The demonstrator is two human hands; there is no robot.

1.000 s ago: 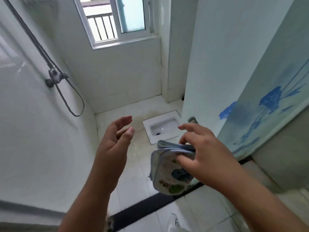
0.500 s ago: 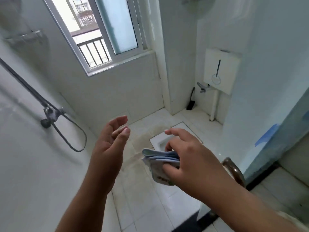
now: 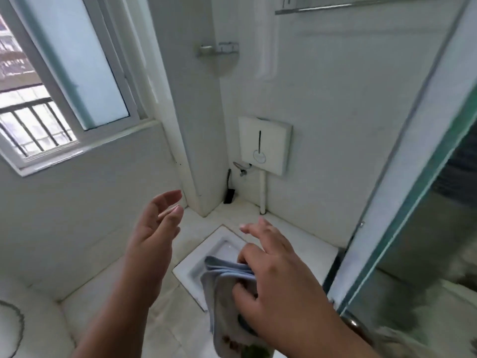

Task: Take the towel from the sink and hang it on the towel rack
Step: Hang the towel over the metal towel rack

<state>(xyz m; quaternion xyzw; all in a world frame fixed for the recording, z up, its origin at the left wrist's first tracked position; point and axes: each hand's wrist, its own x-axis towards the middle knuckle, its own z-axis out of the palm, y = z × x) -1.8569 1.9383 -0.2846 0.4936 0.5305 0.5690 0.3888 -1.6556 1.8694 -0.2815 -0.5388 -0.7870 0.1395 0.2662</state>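
My right hand (image 3: 278, 285) pinches a folded light blue towel (image 3: 224, 288) with a printed pattern, held low in front of me over the floor. To its left, my left hand (image 3: 152, 239) is raised with the fingers apart and nothing in it. A metal towel rack (image 3: 343, 6) runs along the white wall at the top right, well above both hands. The sink is out of view.
A squat toilet pan (image 3: 206, 257) lies in the floor below the towel. On the far wall hang a white flush tank (image 3: 265, 146) and a metal corner shelf (image 3: 219, 49). A window (image 3: 64, 81) is at left, a glass door edge (image 3: 402, 210) at right.
The view has swung up and to the right, bringing the flush tank, then the towel rack, into sight. Both hands keep their pose, the right still holding the towel.
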